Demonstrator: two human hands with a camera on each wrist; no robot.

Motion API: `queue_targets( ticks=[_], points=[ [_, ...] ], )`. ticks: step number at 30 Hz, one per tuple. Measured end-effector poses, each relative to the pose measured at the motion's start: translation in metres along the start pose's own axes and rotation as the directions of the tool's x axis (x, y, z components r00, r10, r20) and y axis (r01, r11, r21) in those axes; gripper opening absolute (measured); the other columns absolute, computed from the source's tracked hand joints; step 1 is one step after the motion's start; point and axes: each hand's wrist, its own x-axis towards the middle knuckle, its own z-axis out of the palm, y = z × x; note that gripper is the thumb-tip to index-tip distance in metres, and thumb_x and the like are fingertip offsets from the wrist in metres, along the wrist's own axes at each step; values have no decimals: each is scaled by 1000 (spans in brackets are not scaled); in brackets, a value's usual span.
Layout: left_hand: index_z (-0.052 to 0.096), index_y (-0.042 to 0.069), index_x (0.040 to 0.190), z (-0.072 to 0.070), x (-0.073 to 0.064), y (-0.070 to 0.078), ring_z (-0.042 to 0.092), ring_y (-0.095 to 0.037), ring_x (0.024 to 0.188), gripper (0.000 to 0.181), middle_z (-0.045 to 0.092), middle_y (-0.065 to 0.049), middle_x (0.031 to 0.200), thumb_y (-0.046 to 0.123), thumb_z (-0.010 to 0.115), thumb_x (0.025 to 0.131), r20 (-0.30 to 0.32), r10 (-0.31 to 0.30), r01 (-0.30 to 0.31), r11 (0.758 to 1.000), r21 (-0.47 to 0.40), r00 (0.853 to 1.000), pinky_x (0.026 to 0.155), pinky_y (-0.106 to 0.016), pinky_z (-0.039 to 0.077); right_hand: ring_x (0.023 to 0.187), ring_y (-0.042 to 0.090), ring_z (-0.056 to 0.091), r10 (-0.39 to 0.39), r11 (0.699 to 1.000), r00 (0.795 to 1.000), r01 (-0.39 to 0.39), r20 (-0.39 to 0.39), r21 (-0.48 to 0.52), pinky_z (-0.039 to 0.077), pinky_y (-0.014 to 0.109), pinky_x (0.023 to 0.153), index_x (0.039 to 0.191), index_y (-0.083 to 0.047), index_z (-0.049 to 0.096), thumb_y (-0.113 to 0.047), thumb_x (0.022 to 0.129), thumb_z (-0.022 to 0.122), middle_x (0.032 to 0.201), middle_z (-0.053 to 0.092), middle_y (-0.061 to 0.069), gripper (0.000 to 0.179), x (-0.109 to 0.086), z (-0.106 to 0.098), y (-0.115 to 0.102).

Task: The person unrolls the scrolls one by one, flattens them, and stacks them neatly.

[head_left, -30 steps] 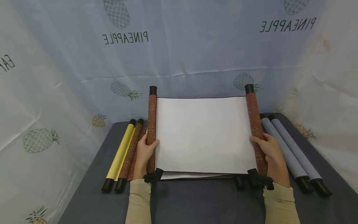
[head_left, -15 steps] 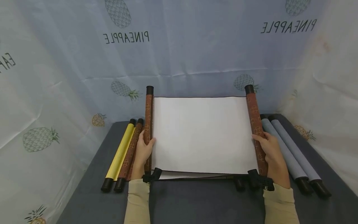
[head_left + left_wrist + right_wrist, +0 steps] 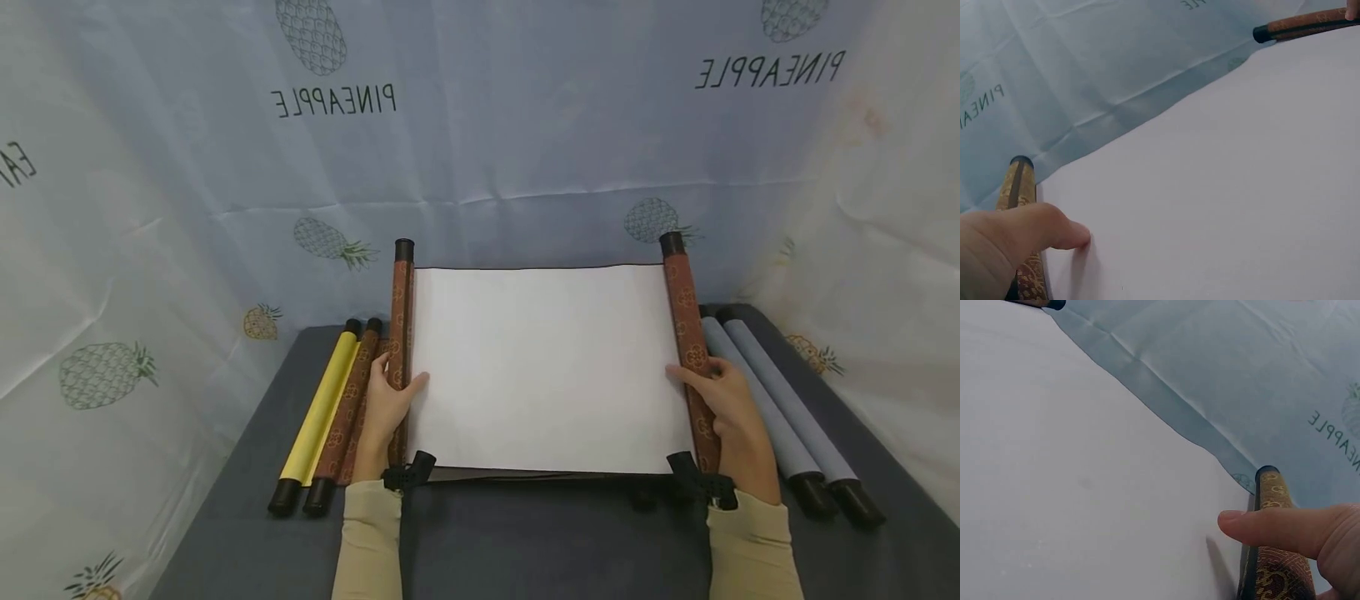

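A scroll with a blank white sheet (image 3: 543,367) is spread between two brown patterned rollers with black end caps, held up above the table. My left hand (image 3: 385,410) grips the left roller (image 3: 402,321), its thumb lying over toward the sheet. On the other side my right hand (image 3: 733,408) grips the right roller (image 3: 684,312), thumb across its front. The left wrist view shows the left thumb (image 3: 1047,228) over the sheet's edge beside the roller. In the right wrist view, the right thumb (image 3: 1279,528) crosses the patterned roller (image 3: 1275,569). The fingers behind both rollers are mostly hidden.
Left on the dark table (image 3: 517,542) lie a yellow scroll (image 3: 318,408) and a brown scroll (image 3: 348,408), with more brown material beside it. Two grey scrolls (image 3: 761,396) (image 3: 795,396) lie at the right. Pineapple-printed cloth (image 3: 510,125) hangs behind and at the sides.
The left roller has shifted slightly left, widening the visible sheet. The scroll has then dropped a little, covering more of the pale strip beneath it. Both hands keep their hold.
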Motion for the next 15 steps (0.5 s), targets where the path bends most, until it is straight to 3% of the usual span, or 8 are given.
queue_targets(
  ticks=[5, 8, 11, 15],
  points=[
    [17, 2, 152, 0, 0, -2, 17, -44, 148, 89, 17, -25, 159, 23, 72, 85, -23, -17, 18, 1000, 23, 1000, 114, -63, 26, 111, 35, 42, 7, 1000, 1000, -7, -19, -15, 44, 35, 77, 151, 9, 7, -39, 90, 62, 147, 26, 33, 95, 1, 0, 0],
    [20, 1, 151, -1, 0, -3, 20, -44, 147, 89, 20, -25, 158, 22, 74, 84, -34, -19, 20, 999, 29, 999, 114, -62, 27, 122, 41, 37, 30, 1000, 999, -30, -32, -1, 44, 49, 92, 151, 8, 5, -37, 90, 63, 153, 19, 34, 95, 1, -1, 0],
    [21, 0, 151, -2, 0, -4, 21, -44, 147, 89, 21, -26, 158, 20, 75, 83, -36, -28, 29, 999, 28, 999, 113, -61, 29, 135, 46, 27, 61, 998, 997, -60, -44, 22, 32, 60, 110, 152, 7, 3, -35, 91, 61, 157, 11, 33, 94, 0, -2, 1],
    [23, -2, 150, -4, -1, -4, 22, -45, 146, 85, 21, -26, 158, 20, 73, 85, -37, -38, 39, 999, 19, 999, 112, -60, 31, 144, 48, 18, 79, 997, 996, -78, -42, 26, 23, 63, 115, 152, 5, 0, -38, 92, 57, 159, 6, 31, 94, 1, -7, 3]
  ],
)
